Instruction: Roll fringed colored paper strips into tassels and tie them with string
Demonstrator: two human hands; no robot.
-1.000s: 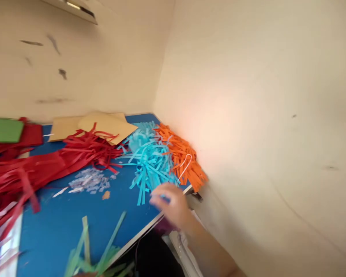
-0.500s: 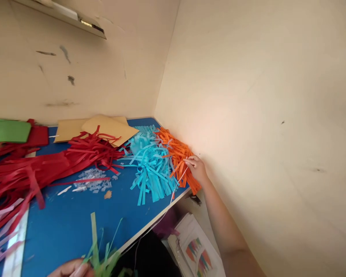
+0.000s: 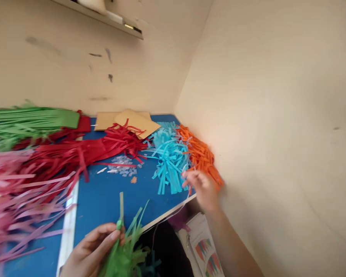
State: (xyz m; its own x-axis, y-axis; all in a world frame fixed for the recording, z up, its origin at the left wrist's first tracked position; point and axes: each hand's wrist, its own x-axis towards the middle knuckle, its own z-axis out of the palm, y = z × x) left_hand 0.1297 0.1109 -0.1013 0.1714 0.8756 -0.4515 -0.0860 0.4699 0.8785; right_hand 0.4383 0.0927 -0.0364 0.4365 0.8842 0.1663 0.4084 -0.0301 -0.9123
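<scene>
My left hand (image 3: pixel 96 246) pinches a green crepe-paper tassel (image 3: pixel 121 250) at its top, in front of the table edge; its strips fan out upward and hang below the fingers. My right hand (image 3: pixel 204 190), smeared by motion, is over the table's right front corner, in front of the orange paper tassels (image 3: pixel 200 150) and right of the light blue tassels (image 3: pixel 171 161). Its thumb and fingers come together on a thin white string (image 3: pixel 177 211). From there the string droops along the table edge toward my lap.
On the blue table (image 3: pixel 100 215) lie red fringed paper (image 3: pixel 89 150), pink strips (image 3: pixel 11 196), green fringed paper (image 3: pixel 46 117), tan paper sheets (image 3: pixel 135 123) and small clear plastic pieces (image 3: pixel 122 165). Walls close in the back and right. A printed sheet (image 3: pixel 206 246) shows below the edge.
My view has swung left. My left hand has risen with the green tassel, now more fully visible. My right hand has come left and nearer from the orange tassels, with the string slackening.
</scene>
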